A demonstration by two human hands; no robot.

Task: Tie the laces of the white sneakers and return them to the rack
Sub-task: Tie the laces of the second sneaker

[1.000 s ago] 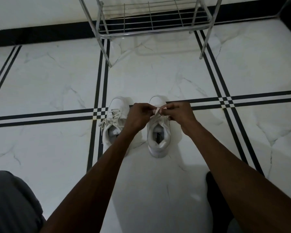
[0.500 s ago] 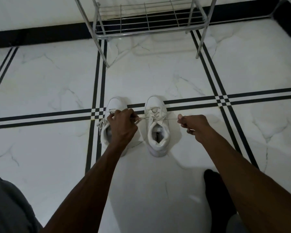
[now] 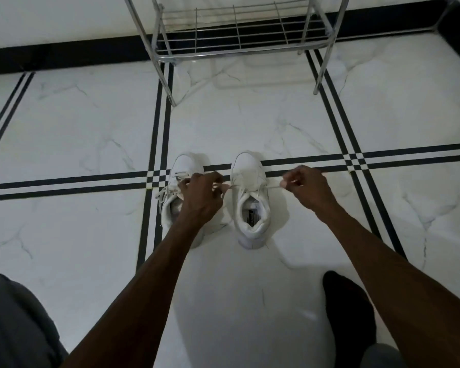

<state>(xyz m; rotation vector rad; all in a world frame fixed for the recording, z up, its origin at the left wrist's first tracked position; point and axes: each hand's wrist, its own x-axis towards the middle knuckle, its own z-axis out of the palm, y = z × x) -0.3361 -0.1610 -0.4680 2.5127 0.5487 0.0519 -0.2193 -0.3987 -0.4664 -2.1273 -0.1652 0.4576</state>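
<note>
Two white sneakers stand side by side on the floor, toes pointing away from me. The right sneaker (image 3: 250, 208) has its laces (image 3: 272, 186) stretched sideways in a taut line. My left hand (image 3: 203, 197) pinches one lace end over the gap between the shoes and covers part of the left sneaker (image 3: 182, 167). To the right of the right sneaker, my right hand (image 3: 307, 185) pinches the other end. The left sneaker's laces (image 3: 162, 195) hang loose off its left side.
A metal wire shoe rack (image 3: 237, 35) stands against the wall straight ahead, its legs on the white marble floor (image 3: 237, 123) with black stripes. My knee in grey cloth (image 3: 14, 320) is at the lower left, a dark-socked foot (image 3: 348, 309) at the lower right.
One second ago both hands were together over the right sneaker's tongue. They have since moved apart sideways, drawing the lace ends out tight. In the last half second they hardly moved.
</note>
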